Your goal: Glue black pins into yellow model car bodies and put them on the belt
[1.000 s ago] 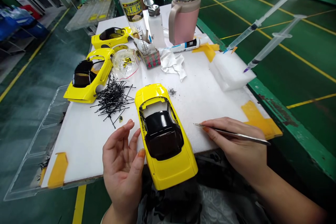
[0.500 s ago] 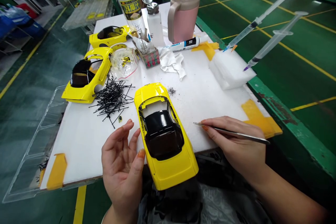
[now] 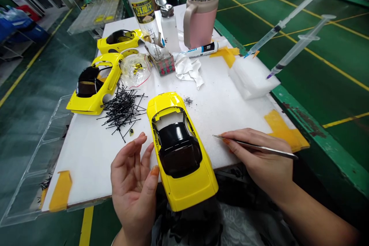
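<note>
The white work board [image 3: 230,111] carries the whole station. The yellow car body [image 3: 181,153] lies roof up at the board's near edge, nose pointing away, and its tail overhangs the edge above the person's lap. Risk, as judged: nothing grips the overhanging body, so a sideways nudge from either hand could pivot it off the edge. The bare metal tips could also mark the paint if they slid across it. The left hand [image 3: 134,188] is just beside the body's left flank, palm up, fingers spread and loosely curled, holding nothing. Its thumb tip is at the sill, but contact cannot be confirmed. The right hand [image 3: 259,161] rests near the right flank, clear of the body, with thumb and forefinger pinched on the tweezers [image 3: 253,147]. The tips point toward the car and sit a little short of it. A loose pile of black rods [image 3: 122,109] lies beyond the left hand, where a careless sweep would scatter it. A few dark specks [image 3: 188,101] sit just off the car's nose
</note>
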### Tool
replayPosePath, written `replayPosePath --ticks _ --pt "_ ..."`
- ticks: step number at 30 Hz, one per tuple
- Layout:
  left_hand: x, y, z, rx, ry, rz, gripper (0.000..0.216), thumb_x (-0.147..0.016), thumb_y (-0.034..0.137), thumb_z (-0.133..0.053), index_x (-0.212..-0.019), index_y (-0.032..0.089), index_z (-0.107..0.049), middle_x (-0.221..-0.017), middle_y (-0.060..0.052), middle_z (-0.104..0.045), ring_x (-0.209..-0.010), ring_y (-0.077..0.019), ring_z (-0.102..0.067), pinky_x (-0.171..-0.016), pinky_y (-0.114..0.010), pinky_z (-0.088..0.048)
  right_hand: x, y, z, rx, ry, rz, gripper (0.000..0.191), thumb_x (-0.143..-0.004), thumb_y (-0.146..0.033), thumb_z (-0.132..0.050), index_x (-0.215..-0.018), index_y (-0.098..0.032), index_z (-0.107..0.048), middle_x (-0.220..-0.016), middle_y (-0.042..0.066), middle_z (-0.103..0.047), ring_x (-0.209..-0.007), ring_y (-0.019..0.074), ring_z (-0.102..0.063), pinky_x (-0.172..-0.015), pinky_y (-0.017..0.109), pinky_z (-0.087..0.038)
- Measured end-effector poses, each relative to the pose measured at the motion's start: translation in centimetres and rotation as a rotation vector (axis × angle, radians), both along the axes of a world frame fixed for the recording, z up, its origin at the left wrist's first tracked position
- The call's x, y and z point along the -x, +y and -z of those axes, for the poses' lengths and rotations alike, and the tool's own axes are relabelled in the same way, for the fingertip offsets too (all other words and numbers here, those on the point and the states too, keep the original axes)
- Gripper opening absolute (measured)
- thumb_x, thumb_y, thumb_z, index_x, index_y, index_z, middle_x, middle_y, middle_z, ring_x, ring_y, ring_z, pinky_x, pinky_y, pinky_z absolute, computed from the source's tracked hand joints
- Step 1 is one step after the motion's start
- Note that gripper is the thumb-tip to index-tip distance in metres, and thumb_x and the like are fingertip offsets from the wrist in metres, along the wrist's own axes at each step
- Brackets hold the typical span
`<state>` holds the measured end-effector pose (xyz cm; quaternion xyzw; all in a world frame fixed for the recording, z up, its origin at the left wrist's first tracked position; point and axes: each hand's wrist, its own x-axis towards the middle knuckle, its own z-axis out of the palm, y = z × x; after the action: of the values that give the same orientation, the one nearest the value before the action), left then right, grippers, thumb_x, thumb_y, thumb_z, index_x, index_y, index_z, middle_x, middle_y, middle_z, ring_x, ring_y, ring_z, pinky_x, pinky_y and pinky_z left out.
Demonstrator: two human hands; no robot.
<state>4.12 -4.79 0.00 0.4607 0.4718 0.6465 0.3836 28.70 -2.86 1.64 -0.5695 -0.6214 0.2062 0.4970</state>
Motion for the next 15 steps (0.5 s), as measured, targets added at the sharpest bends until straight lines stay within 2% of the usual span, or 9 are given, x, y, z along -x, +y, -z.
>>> replayPosePath --ticks 4,10,15 --pt "0.0 0.0 0.0 -0.001 0.011 0.012 0.050 -0.094 0.011 -0.071 -0.139 0.031 -0.063 -0.151 -0.008 -0.060 -0.153 -0.0255 -0.045 -0.120 -0.035 -0.050 -0.2 1.3 -2.2 0.134 0.119 -0.043 0.011 -0.085 -0.015 -0.077 -0.086 -0.023 -0.084 -0.079 0.002 -0.081 -0.059 0.0143 -0.072 -0.052 0.021 -0.059" --pt "0.2 0.1 0.1 -0.005 0.021 0.025 0.051 -0.095 0.011 -0.070 -0.141 0.031 -0.061 -0.152 -0.007 -0.059 -0.153 -0.0232 -0.045 -0.120 -0.031 -0.049 -0.3 6.2 -6.0 0.436 0.153 -0.392 0.010 -0.079 -0.013 -0.077 -0.078 -0.020 -0.084 -0.069 0.001 -0.078 -0.050 0.0121 -0.069 -0.047 0.017 -0.056" --pt "0.2 0.0 0.1 0.000 0.012 0.025 0.050 -0.094 0.012 -0.071 -0.140 0.031 -0.062 -0.152 -0.007 -0.059 -0.153 -0.0239 -0.044 -0.121 -0.033 -0.048 0.2 9.4 -7.0 0.545 0.126 -0.568 0.019 -0.074 -0.002 -0.075 -0.071 -0.020 -0.082 -0.065 0.000 -0.077 -0.049 0.0129 -0.069 -0.043 0.017 -0.057"
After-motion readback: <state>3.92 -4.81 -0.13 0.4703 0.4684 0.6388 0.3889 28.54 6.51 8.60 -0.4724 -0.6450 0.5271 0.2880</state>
